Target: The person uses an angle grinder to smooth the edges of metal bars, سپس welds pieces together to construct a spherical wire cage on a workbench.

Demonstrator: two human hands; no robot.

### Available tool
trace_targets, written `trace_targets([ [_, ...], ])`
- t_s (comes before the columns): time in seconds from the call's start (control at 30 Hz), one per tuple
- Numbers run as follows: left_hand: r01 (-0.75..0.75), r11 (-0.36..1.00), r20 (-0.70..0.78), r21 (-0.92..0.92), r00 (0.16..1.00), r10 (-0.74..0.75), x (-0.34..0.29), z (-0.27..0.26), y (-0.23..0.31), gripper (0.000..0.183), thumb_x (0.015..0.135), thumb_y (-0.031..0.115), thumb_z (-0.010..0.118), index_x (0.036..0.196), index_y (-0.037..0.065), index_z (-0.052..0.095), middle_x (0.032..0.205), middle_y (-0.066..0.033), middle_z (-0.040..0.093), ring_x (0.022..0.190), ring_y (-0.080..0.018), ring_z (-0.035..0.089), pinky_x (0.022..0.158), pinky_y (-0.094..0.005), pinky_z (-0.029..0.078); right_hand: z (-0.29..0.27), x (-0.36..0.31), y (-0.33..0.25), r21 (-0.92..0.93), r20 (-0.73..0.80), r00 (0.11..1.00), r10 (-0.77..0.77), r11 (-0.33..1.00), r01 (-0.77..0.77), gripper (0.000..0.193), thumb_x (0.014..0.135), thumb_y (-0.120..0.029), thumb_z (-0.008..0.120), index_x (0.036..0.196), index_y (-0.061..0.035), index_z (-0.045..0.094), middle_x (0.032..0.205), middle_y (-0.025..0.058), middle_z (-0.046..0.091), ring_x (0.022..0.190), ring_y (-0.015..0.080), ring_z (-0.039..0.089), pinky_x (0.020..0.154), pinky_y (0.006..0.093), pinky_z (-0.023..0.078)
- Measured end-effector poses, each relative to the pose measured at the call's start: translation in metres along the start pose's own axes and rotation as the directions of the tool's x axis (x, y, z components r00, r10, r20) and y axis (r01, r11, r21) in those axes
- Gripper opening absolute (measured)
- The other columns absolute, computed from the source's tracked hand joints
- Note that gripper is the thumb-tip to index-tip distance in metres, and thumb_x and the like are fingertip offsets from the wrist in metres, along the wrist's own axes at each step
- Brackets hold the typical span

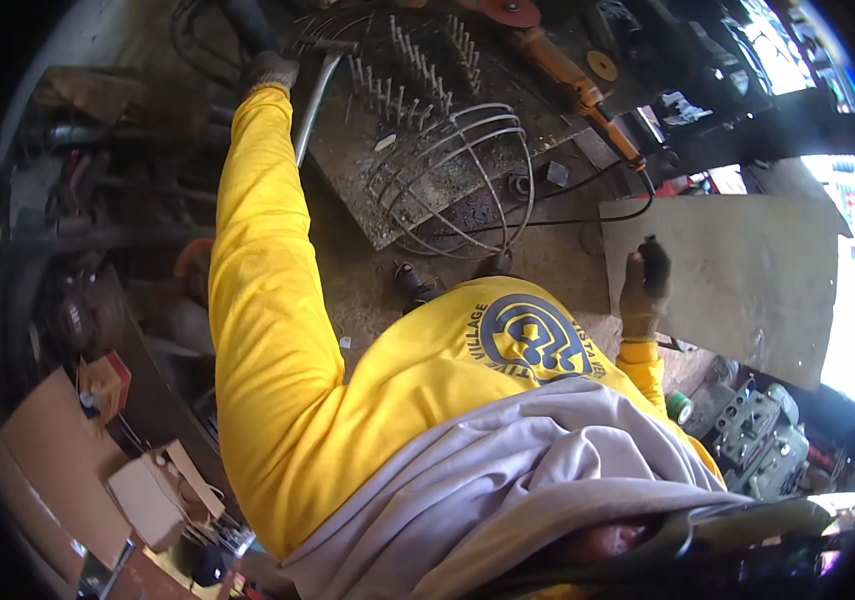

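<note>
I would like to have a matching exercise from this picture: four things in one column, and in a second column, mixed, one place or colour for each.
Things:
1. left hand
2. grinder
3. round metal frame
4. right hand

Places or colours:
A. seen in front of the broad flat sheet
B. crosses the edge of the dark table in the picture
C. close beside the T-shaped metal tool
D. orange body with a red disc

Right pairs: 1-C, 2-D, 3-B, 4-A
</note>
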State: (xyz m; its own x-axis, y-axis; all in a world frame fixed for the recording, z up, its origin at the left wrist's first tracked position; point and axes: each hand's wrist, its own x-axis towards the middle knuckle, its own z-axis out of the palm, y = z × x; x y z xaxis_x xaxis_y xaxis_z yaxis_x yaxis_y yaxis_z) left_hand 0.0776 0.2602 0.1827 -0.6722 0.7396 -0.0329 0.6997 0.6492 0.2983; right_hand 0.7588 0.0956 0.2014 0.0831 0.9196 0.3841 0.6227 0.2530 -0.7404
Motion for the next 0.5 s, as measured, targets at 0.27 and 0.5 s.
trace_targets([
  [0.27, -0.154, 0.970, 0.033, 0.188, 0.988, 0.151, 0.011, 0.005, 0.032, 0.054, 0.083, 0.040, 0.067, 0.126, 0.007, 0.067, 0.132, -0.0211, 0.062, 0.122, -0.0371, 0.061, 0.102, -0.0475, 0.049, -0.007, -0.041, 0.003, 0.065, 0.076, 0.969, 0.237, 0.968, -0.242, 0.030, 0.096, -0.013, 0.065, 0.122, 0.0007, 0.060, 0.110, 0.0112, 0.067, 0.099, 0.0182, 0.063, 0.091, 0.0317, 0.050],
  [0.5, -0.204, 0.932, 0.093, 0.298, 0.978, 0.185, 0.002, 0.012, 0.041, 0.075, 0.080, 0.053, 0.069, 0.141, 0.011, 0.054, 0.139, -0.0233, 0.056, 0.128, -0.0378, 0.056, 0.107, -0.0468, 0.045, 0.002, -0.043, 0.000, 0.024, 0.149, 0.966, 0.212, 0.976, -0.218, 0.030, 0.094, -0.012, 0.065, 0.120, 0.0004, 0.061, 0.107, 0.0103, 0.067, 0.100, 0.0180, 0.063, 0.093, 0.0315, 0.048],
])
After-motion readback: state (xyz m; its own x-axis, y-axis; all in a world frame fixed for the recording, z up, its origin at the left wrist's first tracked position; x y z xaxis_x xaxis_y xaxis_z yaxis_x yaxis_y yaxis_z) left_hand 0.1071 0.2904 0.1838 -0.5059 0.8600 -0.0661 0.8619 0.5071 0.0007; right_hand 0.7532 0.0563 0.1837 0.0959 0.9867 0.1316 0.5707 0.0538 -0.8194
